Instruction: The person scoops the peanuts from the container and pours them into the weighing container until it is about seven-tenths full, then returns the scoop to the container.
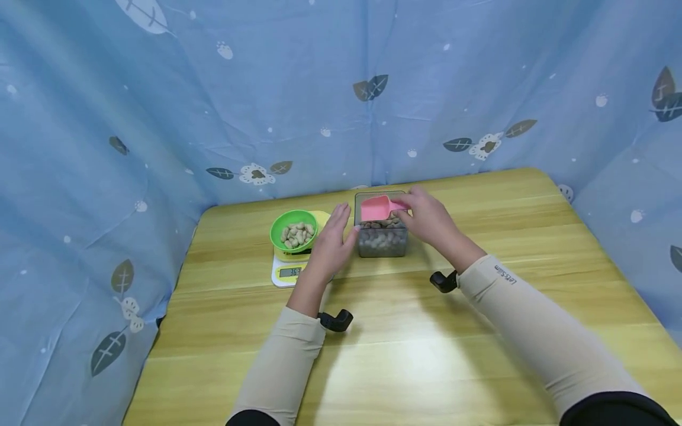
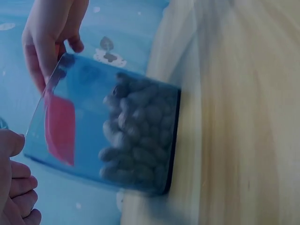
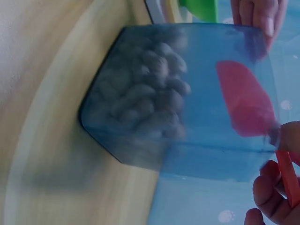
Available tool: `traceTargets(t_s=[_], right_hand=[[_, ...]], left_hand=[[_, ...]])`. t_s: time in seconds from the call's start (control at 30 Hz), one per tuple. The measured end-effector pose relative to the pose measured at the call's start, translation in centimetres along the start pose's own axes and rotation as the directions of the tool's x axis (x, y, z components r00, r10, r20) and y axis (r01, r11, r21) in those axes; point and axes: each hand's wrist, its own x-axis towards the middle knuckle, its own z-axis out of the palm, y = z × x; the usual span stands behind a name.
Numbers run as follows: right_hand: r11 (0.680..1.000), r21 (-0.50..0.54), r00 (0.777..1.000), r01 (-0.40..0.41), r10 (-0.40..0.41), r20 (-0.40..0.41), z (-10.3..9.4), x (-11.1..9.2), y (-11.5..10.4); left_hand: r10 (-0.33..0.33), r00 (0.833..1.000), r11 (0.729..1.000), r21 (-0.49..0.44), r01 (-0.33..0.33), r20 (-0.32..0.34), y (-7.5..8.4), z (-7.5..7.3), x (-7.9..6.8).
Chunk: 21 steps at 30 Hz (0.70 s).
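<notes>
My right hand (image 1: 430,220) pinches the handle of a pink scoop (image 1: 376,209). The scoop's bowl is at the top of a clear, dark-tinted plastic container (image 1: 381,251), above the peanuts (image 3: 143,89) that fill its lower part. Through the wall, the right wrist view shows the scoop with no peanuts visible in it. My left hand (image 1: 333,244), fingers extended, is by the container's left rim; whether it touches is unclear. Left of that hand, a green bowl (image 1: 275,232) holding unshelled peanuts (image 1: 297,235) sits on a yellow and white kitchen scale (image 1: 281,276).
The scale's lit display (image 1: 290,272) is partly hidden by my left wrist. A wooden table (image 1: 405,355) carries everything. Close behind its far edge hangs a blue patterned curtain (image 1: 298,106), which also runs along both sides.
</notes>
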Motion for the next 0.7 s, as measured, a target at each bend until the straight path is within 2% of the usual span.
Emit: traceTargets(t_s=[0.17, 0.37, 0.53, 0.7], right_hand=[[0.999, 0.021, 0.998, 0.045, -0.044, -0.051, 1.1, -0.3, 0.1], [0.993, 0.108, 0.999, -0.042, 0.042, -0.004, 1.7, -0.3, 0.5], [0.992, 0.099, 0.996, -0.077, 0.073, 0.043, 1.7, -0.1, 0.6], [0.989, 0.114, 0.995, -0.096, 0.094, 0.024, 1.7, -0.4, 0.8]], left_hand=[[0.016, 1.0, 0.999, 0.029, -0.016, -0.002, 0.6, 1.0, 0.2], [0.029, 0.999, 1.0, 0.013, -0.029, -0.039, 1.3, 1.6, 0.2], [0.015, 0.998, 1.0, 0.028, -0.013, -0.059, 1.9, 1.9, -0.1], [0.004, 0.999, 0.998, 0.061, 0.0, -0.052, 1.8, 1.7, -0.3]])
